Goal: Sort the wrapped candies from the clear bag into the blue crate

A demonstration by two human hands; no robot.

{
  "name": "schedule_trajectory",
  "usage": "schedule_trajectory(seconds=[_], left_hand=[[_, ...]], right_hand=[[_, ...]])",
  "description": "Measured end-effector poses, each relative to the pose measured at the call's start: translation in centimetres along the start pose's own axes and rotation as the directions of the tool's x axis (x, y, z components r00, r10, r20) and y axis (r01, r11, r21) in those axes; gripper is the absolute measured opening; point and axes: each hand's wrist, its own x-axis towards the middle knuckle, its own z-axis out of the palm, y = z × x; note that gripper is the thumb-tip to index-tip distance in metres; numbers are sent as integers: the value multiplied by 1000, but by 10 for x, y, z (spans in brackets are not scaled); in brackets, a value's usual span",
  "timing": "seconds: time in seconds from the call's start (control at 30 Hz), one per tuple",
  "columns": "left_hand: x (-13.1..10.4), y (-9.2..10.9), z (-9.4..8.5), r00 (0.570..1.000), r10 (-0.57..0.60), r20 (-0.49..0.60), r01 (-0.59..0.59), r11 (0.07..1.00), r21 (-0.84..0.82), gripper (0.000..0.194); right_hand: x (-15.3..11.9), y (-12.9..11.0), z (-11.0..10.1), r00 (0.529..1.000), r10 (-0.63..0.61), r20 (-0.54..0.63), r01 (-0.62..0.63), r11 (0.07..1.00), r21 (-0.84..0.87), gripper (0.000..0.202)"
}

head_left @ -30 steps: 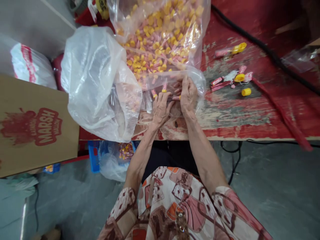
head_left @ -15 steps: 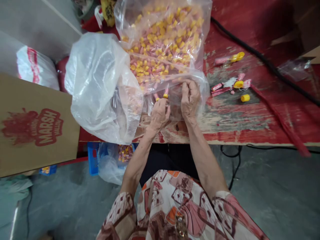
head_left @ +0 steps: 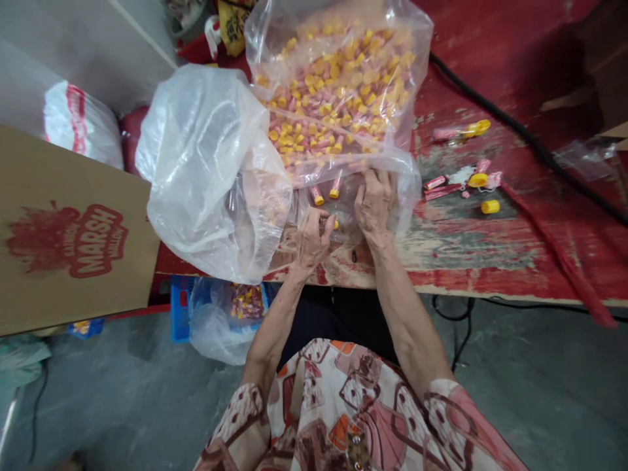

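Yellow-capped tube, pinched by left hand: judged light, best held mid-barrel; right hand, two o'clock, grip unclear.

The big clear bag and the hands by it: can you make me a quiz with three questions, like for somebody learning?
1. True or false: the left hand, near the big clear bag, has a yellow-ended piece at its fingers.

2. Where is the word MARSH printed?
A) on the blue basket
B) on the cardboard box
C) on the black cable

3. Fill in the side: the loose yellow cap lies to the ____ of the right hand.

Key: 1. True. 2. B. 3. Right.
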Motion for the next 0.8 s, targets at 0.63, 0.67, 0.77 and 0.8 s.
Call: schedule_trajectory(seconds=[0.63,0.67,0.77,0.8], left_hand=[[-8,-5,-1,997,55,-53,-51,995,81,33],[-7,-8,3,997,67,-37,-64,995,83,28],[-4,-18,13,1000,19,-6,-19,998,62,19],[-3,-20,14,1000,-12,-7,13,998,61,18]], right_hand=[[13,22,7,992,-19,124,21,1000,-14,30],[11,20,5,993,-24,119,24,1000,0,28],[5,11,-2,993,-25,118,16,997,72,21],[4,7,-5,992,-17,129,5,995,99,20]])
